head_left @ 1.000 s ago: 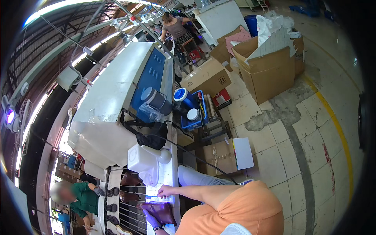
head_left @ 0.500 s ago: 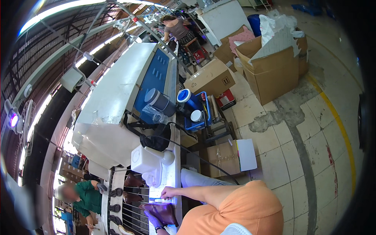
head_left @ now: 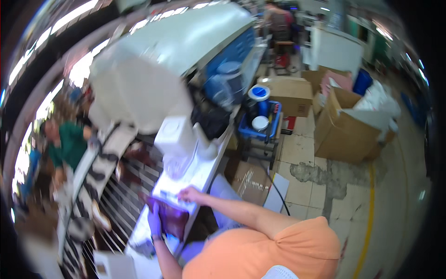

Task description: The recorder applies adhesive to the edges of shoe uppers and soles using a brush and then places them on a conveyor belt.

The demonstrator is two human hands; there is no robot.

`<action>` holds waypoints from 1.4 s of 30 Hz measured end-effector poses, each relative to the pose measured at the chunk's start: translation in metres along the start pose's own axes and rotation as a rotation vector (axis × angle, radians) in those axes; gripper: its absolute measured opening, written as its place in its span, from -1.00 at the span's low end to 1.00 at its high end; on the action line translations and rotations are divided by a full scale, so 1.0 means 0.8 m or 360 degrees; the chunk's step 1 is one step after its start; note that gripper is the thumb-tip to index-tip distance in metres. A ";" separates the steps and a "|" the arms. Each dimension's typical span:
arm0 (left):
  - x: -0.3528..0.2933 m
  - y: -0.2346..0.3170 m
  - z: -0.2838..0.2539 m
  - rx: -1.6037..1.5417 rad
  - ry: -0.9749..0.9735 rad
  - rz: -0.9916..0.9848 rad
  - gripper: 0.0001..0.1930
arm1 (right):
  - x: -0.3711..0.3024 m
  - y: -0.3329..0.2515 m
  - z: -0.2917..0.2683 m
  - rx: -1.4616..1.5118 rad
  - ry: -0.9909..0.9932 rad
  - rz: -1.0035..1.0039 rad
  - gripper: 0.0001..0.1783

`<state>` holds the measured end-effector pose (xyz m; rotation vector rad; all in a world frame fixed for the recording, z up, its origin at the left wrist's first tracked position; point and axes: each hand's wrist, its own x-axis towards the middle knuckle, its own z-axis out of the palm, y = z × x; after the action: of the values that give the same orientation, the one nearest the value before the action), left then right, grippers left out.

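A dark reddish-brown leather shoe point(head_left: 173, 219) rests at the edge of the white worktable point(head_left: 197, 174). My left hand point(head_left: 155, 222), in a purple-looking glove, grips it along its left side. Close above the shoe's far end is my right hand point(head_left: 189, 194), bare, with its fingers pinched together. Whatever those fingers hold is too small and blurred to name. Just beyond the hands on the table stand a white square container point(head_left: 174, 135) and a white rounded bottle point(head_left: 206, 149).
Left of the table runs a rod conveyor point(head_left: 123, 204) with more brown shoes and dark soles. A person in green point(head_left: 72, 144) is on its far side. A blue basket point(head_left: 274, 124) with jugs stands ahead. Large cardboard boxes point(head_left: 341, 132) stand on the floor to the right.
My view has turned left, so the scene appears rotated and shifted, with more of the conveyor showing. My left hand keeps its hold on the shoe; my right hand stays pinched beside it.
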<state>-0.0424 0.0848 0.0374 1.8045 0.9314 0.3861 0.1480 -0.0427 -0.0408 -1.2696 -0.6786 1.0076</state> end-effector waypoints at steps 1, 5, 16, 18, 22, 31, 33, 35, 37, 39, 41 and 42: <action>0.001 0.007 0.003 0.0053 0.0062 0.0053 -0.18 | -0.003 -0.008 -0.003 0.0076 0.0028 0.0075 -0.82; 0.022 0.028 0.009 0.0269 0.0072 -0.0106 -0.27 | -0.002 -0.013 -0.026 0.0232 0.0168 0.0040 -0.86; 0.021 -0.021 -0.003 -0.0162 0.0298 -0.0052 -0.38 | -0.019 -0.048 -0.016 0.0374 -0.0073 0.0194 -0.69; 0.018 -0.022 -0.005 -0.0200 0.0321 -0.0071 -0.39 | -0.019 -0.050 -0.016 0.0396 -0.0109 0.0248 -0.69; 0.020 -0.010 -0.011 -0.0210 0.0278 -0.0226 -0.41 | -0.013 -0.054 -0.022 0.0441 -0.0131 0.0295 -0.69; 0.020 -0.009 -0.007 -0.0052 0.0272 -0.0086 -0.35 | 0.014 -0.121 -0.057 -0.0025 0.0358 0.0072 -0.74; 0.019 0.003 -0.008 0.0004 0.0185 -0.0115 -0.33 | 0.024 -0.147 -0.074 -0.0493 0.0524 -0.0051 -0.77; 0.016 0.022 -0.008 0.0266 0.0130 -0.0237 -0.27 | 0.028 -0.172 -0.075 -0.0935 0.0619 -0.0165 -0.80; 0.016 0.034 -0.008 0.0301 0.0068 -0.0342 -0.23 | 0.032 -0.188 -0.073 -0.1383 0.0708 -0.0269 -0.82; 0.013 0.043 -0.007 0.0231 0.0182 -0.0451 -0.21 | 0.038 -0.196 -0.064 -0.2024 0.0716 -0.0419 -0.81; 0.012 0.043 -0.007 0.0210 0.0212 -0.0483 -0.20 | 0.044 -0.203 -0.054 -0.2055 0.0704 -0.0357 -0.78; 0.013 0.039 -0.003 0.0225 0.0235 -0.0447 -0.21 | 0.047 -0.204 -0.053 -0.2205 0.0690 -0.0357 -0.77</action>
<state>-0.0236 0.0885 0.0646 1.7565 1.3252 0.2836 0.2391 -0.0270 0.1055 -2.4074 -1.1864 -0.0982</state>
